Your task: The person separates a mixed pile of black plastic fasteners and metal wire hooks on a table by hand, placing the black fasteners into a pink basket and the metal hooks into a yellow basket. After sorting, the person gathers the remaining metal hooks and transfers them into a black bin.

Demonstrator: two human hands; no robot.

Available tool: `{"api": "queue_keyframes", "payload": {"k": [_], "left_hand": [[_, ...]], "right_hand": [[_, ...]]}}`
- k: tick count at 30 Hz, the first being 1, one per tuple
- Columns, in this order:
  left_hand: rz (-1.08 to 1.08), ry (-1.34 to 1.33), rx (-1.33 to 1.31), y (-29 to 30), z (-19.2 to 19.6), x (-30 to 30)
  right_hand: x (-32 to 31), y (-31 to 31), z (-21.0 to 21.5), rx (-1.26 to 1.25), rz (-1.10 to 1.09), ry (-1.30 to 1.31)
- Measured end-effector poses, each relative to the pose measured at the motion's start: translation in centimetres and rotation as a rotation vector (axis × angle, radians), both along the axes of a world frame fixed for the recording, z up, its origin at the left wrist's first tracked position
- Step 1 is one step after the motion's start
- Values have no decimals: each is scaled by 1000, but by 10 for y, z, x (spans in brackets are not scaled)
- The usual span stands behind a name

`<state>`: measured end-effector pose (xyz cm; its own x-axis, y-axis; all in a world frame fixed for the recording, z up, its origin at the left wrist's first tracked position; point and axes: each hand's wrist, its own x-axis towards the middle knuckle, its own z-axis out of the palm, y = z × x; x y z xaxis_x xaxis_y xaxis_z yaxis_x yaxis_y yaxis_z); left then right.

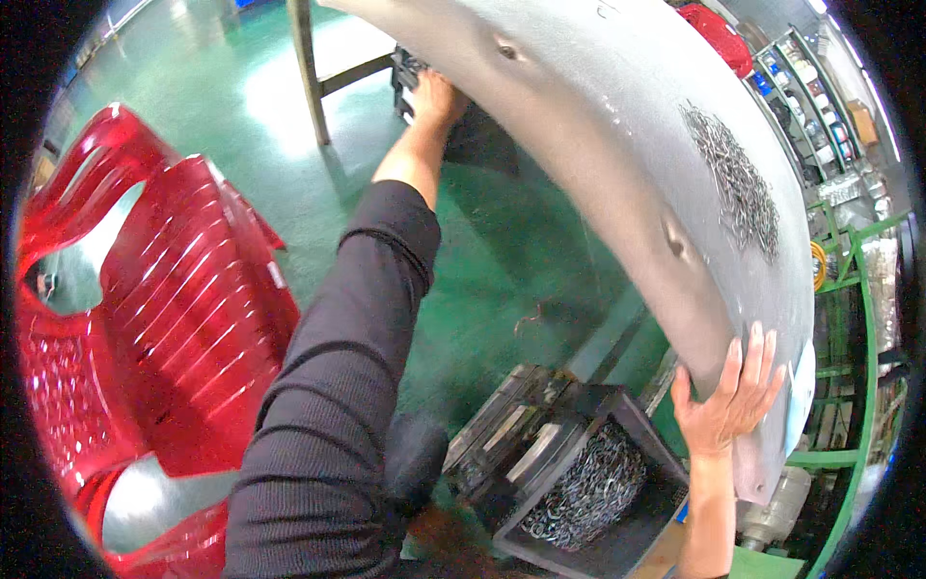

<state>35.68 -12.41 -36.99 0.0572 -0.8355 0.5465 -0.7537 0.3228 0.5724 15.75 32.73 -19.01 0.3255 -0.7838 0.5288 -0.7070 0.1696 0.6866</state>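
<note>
My left hand (439, 99) reaches far out, low beside the table's edge, against a black crate-like object (403, 72). Its fingers are mostly hidden, so whether it grips that object is unclear. My right hand (733, 396) lies on the near right edge of the grey metal-topped table (598, 164), fingers spread and holding nothing. On the tabletop is a loose pile of small metal pieces (735, 183). Below the table, near my right forearm, a black bin (632, 410) holds many similar small metal pieces (588, 492).
A red plastic chair (193, 309) stands at my left on the green floor (511, 261). Dark slatted blocks (511, 425) sit beside the bin. At the right are a green metal frame (858, 367) and shelves (805, 106) of containers. A red bundle (716, 39) lies beyond the table.
</note>
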Motion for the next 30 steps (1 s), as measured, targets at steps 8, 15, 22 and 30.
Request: {"api": "queue_keyframes", "payload": {"k": [8, 15, 22, 30], "left_hand": [[62, -129, 197, -72, 2, 18], [95, -146, 249, -89, 20, 36], [76, -142, 289, -101, 15, 27], [103, -117, 263, -113, 26, 42]], "right_hand": [[-7, -1, -6, 24, 9, -81], [-9, -2, -6, -1, 43, -126], [-8, -2, -9, -5, 17, -118], [-8, 0, -5, -17, 22, -128]]}}
